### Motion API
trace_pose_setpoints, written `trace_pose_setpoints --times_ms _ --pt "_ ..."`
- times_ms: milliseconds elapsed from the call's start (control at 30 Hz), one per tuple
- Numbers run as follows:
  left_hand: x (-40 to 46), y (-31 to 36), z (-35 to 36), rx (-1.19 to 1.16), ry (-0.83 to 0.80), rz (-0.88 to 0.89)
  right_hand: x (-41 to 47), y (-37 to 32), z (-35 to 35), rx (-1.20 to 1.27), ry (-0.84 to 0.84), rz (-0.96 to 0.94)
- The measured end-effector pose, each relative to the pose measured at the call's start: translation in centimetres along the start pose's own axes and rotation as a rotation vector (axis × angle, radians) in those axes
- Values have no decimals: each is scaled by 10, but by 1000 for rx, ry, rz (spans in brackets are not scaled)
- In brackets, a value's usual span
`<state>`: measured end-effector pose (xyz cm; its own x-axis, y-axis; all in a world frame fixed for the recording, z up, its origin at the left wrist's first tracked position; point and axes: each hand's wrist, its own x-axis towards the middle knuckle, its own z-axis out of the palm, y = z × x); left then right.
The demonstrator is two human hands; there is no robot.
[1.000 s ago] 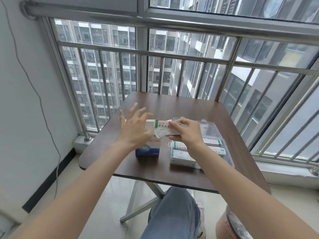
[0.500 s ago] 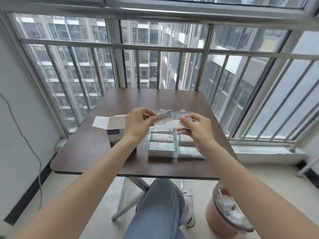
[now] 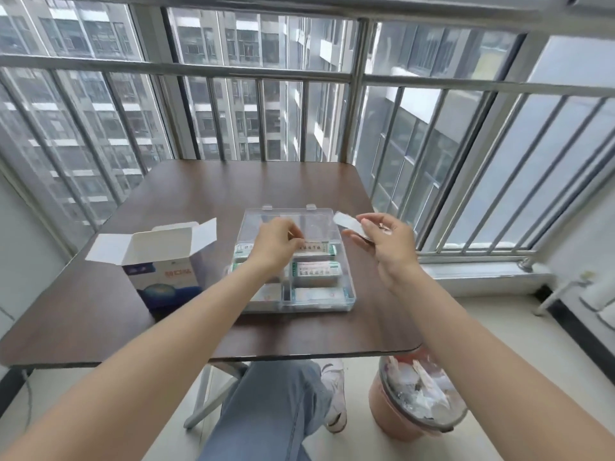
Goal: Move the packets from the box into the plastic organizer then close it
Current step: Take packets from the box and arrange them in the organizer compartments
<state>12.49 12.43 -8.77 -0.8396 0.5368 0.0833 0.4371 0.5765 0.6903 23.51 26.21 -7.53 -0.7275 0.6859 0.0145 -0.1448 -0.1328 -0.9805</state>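
- Pinching a packet [image 3: 312,246] by its end, the left hand [image 3: 278,242] holds it over the plastic organizer [image 3: 347,296], long axis running 9 to 3 o'clock.
- At 3 o'clock, the right hand [image 3: 382,242] pinches a second white packet [image 3: 347,222].
- The box [image 3: 166,264] stands open at 9 o'clock.
- I judge the left hand nearer the compartments.

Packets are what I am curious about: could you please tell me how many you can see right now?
At least 5: one pinched in the left hand over the organizer, packet; four in compartments. More may be hidden.
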Motion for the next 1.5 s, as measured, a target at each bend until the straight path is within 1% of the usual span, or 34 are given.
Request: trace_pose_setpoints --times_ms 133,400,633,767,900,1033,1100,1167,1233,1300,1400,1500 --pt "4 -3 7 42 -36 4 12 2 -5 33 18 20" --pt "9 1 11 127 -30 49 13 10 0 49 -18 61" --pt "13 -2 12 314 -34 67 15 15 1 63 -26 107" --pt "15 -2 12 370 -38 64 16 14 -1 95 -63 160" --pt "19 -4 12 378 -66 61 16 12 -3 69 -106 188" --pt "21 -5 10 330 -67 65 17 11 -1 69 -137 227" --pt "18 -2 8 225 -14 107 18 10 0 56 -132 249" --pt "13 5 5 115 39 198 18 8 2 -36 -126 274" --pt "8 12 2 62 12 299 19 6 3 -110 -131 307" --pt "4 15 1 42 -28 366 21 5 4 -75 -152 366" --pt "3 16 0 65 -18 455 21 1 7 41 -197 460" --pt "1 17 -2 97 -3 515 20 -4 11 111 -264 500"
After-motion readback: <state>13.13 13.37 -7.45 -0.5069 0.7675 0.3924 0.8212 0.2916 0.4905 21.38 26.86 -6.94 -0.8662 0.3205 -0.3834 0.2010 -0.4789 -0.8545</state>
